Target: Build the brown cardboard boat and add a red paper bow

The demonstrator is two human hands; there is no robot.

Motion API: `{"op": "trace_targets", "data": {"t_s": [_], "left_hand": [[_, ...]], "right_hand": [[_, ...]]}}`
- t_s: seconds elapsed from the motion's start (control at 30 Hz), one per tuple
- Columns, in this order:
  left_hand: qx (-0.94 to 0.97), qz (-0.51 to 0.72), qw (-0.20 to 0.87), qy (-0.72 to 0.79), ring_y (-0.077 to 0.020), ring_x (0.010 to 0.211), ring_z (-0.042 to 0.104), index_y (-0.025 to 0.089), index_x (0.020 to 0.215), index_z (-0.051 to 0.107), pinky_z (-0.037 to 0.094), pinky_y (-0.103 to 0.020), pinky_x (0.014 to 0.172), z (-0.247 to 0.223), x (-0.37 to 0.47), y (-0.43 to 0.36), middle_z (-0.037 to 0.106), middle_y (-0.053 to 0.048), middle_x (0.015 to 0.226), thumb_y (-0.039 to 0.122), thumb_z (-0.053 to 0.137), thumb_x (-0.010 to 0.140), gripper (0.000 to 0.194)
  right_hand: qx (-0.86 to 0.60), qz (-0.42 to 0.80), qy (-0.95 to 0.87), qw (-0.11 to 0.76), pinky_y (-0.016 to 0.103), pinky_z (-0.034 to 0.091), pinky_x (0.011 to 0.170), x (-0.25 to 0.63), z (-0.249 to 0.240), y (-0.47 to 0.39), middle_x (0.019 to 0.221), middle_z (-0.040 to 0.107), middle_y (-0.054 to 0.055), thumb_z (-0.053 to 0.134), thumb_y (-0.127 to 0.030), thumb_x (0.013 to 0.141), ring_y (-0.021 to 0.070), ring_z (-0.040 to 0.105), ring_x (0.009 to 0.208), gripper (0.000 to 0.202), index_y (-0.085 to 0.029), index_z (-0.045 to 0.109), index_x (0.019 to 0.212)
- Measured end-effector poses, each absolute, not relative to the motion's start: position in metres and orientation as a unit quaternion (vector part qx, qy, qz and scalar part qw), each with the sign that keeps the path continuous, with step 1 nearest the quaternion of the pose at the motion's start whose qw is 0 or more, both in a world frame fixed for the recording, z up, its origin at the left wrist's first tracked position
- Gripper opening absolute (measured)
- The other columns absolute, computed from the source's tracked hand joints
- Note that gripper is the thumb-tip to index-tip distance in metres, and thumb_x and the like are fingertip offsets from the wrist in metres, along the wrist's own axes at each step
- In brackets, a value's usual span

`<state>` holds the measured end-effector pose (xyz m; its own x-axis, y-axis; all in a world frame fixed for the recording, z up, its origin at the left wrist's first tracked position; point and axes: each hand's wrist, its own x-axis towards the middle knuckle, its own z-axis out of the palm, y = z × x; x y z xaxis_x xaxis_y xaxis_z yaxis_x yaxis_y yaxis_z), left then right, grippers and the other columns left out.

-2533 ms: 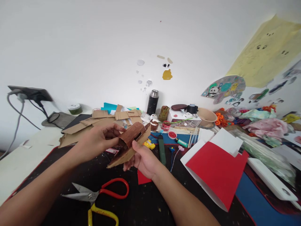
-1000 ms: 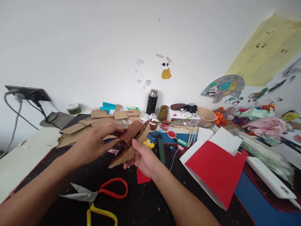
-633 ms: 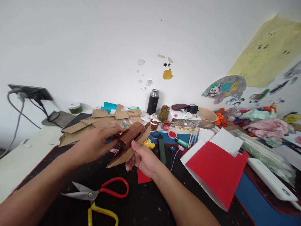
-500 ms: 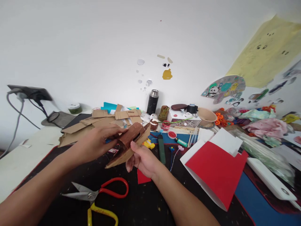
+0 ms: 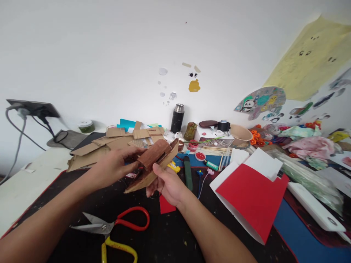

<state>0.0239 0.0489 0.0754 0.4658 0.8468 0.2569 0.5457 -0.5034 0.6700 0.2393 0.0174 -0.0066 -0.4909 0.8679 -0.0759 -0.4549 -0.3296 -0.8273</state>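
Observation:
A brown model shaped like a small boat (image 5: 152, 157), with a pale cardboard edge and a curved roof-like piece on top, is tilted above the dark mat. My right hand (image 5: 167, 182) grips it from below and the right, thumb on its near side. My left hand (image 5: 117, 166) is at its left end, fingers closed around the edge of the curved piece; some fingertips are hidden behind it. Scissors (image 5: 104, 228) with one red and one yellow handle lie with blades apart below the hands. A small red paper piece (image 5: 166, 205) lies under my right hand.
Cut cardboard (image 5: 95, 149) is piled at the back left. A black flask (image 5: 177, 118) stands by the wall. Red and white paper (image 5: 252, 199) lies right, beside a white device (image 5: 315, 208). A green cutter (image 5: 188, 173) and red paint pot (image 5: 200, 156) are behind my right hand.
The curved brown piece and the model have tilted slightly and shifted a little to the right in my hands. Both hands keep nearly the same places.

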Motion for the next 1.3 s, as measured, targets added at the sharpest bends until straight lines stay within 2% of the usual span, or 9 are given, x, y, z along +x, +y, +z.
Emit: {"op": "trace_targets", "data": {"t_s": [0.3,0.53,0.63,0.73,0.83,0.93,1.1,1.17,1.3], "left_hand": [[0.789,0.256,0.353,0.434,-0.0261,0.071,0.080,0.029,0.129,0.081,0.066,-0.034,0.065,0.079,0.027,0.047,0.086,-0.001,0.089,0.033,0.063,0.092,0.041],[0.805,0.241,0.326,0.433,-0.0232,0.069,0.078,0.026,0.125,0.081,0.062,-0.032,0.065,0.082,0.025,0.049,0.085,-0.002,0.087,0.026,0.060,0.087,0.043],[0.803,0.240,0.331,0.433,-0.0247,0.077,0.079,0.027,0.126,0.082,0.062,-0.033,0.067,0.083,0.024,0.050,0.087,-0.003,0.096,0.022,0.058,0.082,0.050],[0.780,0.242,0.388,0.427,-0.0269,0.083,0.081,0.027,0.126,0.081,0.064,-0.034,0.067,0.082,0.023,0.051,0.087,-0.004,0.103,0.026,0.060,0.083,0.048],[0.763,0.228,0.412,0.442,-0.0262,0.076,0.080,0.027,0.127,0.081,0.065,-0.036,0.066,0.078,0.024,0.053,0.086,-0.003,0.092,0.031,0.059,0.088,0.045],[0.785,0.232,0.347,0.458,-0.0267,0.076,0.081,0.026,0.129,0.080,0.067,-0.038,0.070,0.075,0.028,0.051,0.086,-0.004,0.093,0.035,0.056,0.096,0.042],[0.868,0.313,0.084,0.375,-0.0325,0.122,0.079,0.025,0.144,0.073,0.065,-0.046,0.105,0.074,0.027,0.043,0.081,-0.012,0.138,0.025,0.060,0.099,0.046],[0.884,0.329,0.029,0.331,-0.0308,0.125,0.078,0.025,0.143,0.074,0.066,-0.043,0.103,0.075,0.023,0.041,0.079,-0.013,0.141,0.020,0.057,0.103,0.044],[0.896,0.335,0.026,0.290,-0.0245,0.106,0.081,0.023,0.135,0.079,0.067,-0.032,0.087,0.078,0.018,0.041,0.082,-0.012,0.123,0.018,0.058,0.107,0.035]], "right_hand": [[-0.285,0.761,-0.409,0.415,0.023,0.046,0.046,0.238,-0.013,0.019,0.058,0.070,0.001,0.087,-0.084,0.077,0.0141,0.063,0.044,0.072,-0.016,0.069,0.093],[-0.278,0.766,-0.404,0.416,0.023,0.047,0.045,0.235,-0.013,0.017,0.066,0.073,0.001,0.092,-0.079,0.076,0.0123,0.062,0.043,0.070,-0.016,0.071,0.098],[-0.280,0.766,-0.407,0.412,0.023,0.045,0.044,0.233,-0.014,0.016,0.066,0.073,0.001,0.093,-0.079,0.074,0.0117,0.061,0.042,0.072,-0.015,0.073,0.100],[-0.279,0.764,-0.410,0.412,0.022,0.045,0.043,0.233,-0.015,0.017,0.066,0.074,0.001,0.094,-0.079,0.073,0.0116,0.061,0.041,0.073,-0.015,0.074,0.101],[-0.285,0.763,-0.406,0.414,0.022,0.047,0.043,0.234,-0.013,0.018,0.062,0.071,0.000,0.094,-0.079,0.072,0.0122,0.061,0.041,0.071,-0.016,0.072,0.096],[-0.294,0.761,-0.390,0.427,0.022,0.048,0.043,0.236,-0.010,0.019,0.065,0.073,0.001,0.094,-0.079,0.071,0.0121,0.061,0.042,0.072,-0.016,0.070,0.094],[-0.271,0.765,-0.396,0.430,0.023,0.049,0.044,0.237,-0.007,0.017,0.066,0.074,0.002,0.092,-0.081,0.073,0.0132,0.064,0.044,0.072,-0.015,0.070,0.090],[-0.265,0.770,-0.399,0.421,0.023,0.047,0.043,0.235,-0.007,0.015,0.064,0.073,0.003,0.091,-0.082,0.074,0.0138,0.064,0.044,0.072,-0.014,0.070,0.088],[-0.266,0.783,-0.389,0.406,0.023,0.047,0.044,0.234,-0.009,0.014,0.063,0.073,0.003,0.090,-0.083,0.074,0.0143,0.065,0.045,0.073,-0.014,0.071,0.089]]}}
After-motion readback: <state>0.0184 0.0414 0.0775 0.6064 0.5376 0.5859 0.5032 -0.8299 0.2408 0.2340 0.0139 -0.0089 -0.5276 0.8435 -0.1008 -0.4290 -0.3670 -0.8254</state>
